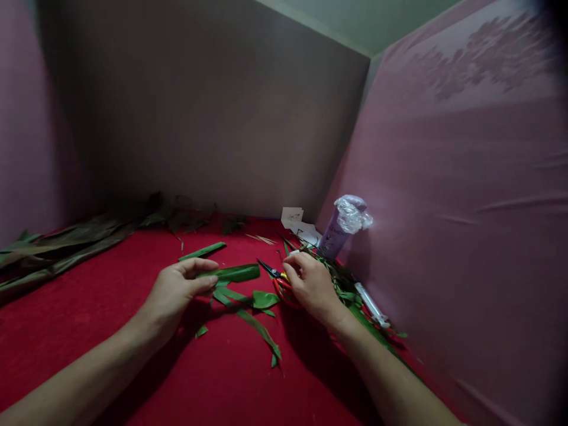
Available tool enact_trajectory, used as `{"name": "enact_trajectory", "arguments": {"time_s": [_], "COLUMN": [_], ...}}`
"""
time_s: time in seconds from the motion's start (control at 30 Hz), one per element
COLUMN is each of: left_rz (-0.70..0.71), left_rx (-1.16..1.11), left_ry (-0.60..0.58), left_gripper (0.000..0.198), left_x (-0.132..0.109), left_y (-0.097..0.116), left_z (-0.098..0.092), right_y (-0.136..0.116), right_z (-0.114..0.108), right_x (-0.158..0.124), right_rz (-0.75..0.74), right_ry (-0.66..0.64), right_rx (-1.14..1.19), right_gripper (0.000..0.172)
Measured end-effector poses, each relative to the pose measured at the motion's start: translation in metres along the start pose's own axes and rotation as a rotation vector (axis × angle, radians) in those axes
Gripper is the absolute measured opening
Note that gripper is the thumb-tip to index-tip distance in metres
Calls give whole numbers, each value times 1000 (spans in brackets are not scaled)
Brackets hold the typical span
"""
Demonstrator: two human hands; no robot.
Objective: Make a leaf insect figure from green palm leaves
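My left hand [180, 290] pinches a folded green leaf strip [237, 273] between thumb and fingers, its free end pointing right. My right hand [313, 284] is closed, with curled fingers just above and beside the scissors [276, 274]. The scissors have red handles and dark blades pointing up and left, close to the strip's end. What the right fingers grip, if anything, is hidden. Below the strip lie cut leaf ribbons [255, 325] and a broad green leaf piece [265, 299]. Behind it rests another rolled green leaf piece [203, 251].
Long drab leaves [66, 248] lie at the left on the red cloth [213, 378]. Thin sticks [261, 239] and white cards [293, 216] are at the back. A purple container [333, 236] with clear plastic stands by the right wall, near green stems and a clear-wrapped item [371, 305].
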State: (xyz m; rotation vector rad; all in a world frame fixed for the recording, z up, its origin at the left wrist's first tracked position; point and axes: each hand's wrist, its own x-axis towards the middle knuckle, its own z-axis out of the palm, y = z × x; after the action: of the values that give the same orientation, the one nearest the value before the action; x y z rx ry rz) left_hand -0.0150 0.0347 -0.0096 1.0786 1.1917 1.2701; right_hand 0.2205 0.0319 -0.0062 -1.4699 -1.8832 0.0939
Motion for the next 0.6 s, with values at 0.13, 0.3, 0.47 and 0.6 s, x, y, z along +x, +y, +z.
{"name": "enact_trajectory", "arguments": {"time_s": [0.13,0.3,0.47,0.6], "left_rz": [67,51,37,37], "left_rx": [-19,21,71,199], "left_ry": [69,114,154,146], "left_gripper": [27,27,24,19], "left_x": [4,11,25,33], "left_y": [3,9,30,36], "left_z": [-4,-5,-9,4], "right_y": [14,21,26,25], "right_z": [-3,8,15,19], "right_x": [1,-1,2,4], "right_rz": [47,13,0,-26], "right_ry": [-241,-267,-162,-28], "right_rx": [-292,-238,-122,-37], "right_gripper": [9,3,13,19]}}
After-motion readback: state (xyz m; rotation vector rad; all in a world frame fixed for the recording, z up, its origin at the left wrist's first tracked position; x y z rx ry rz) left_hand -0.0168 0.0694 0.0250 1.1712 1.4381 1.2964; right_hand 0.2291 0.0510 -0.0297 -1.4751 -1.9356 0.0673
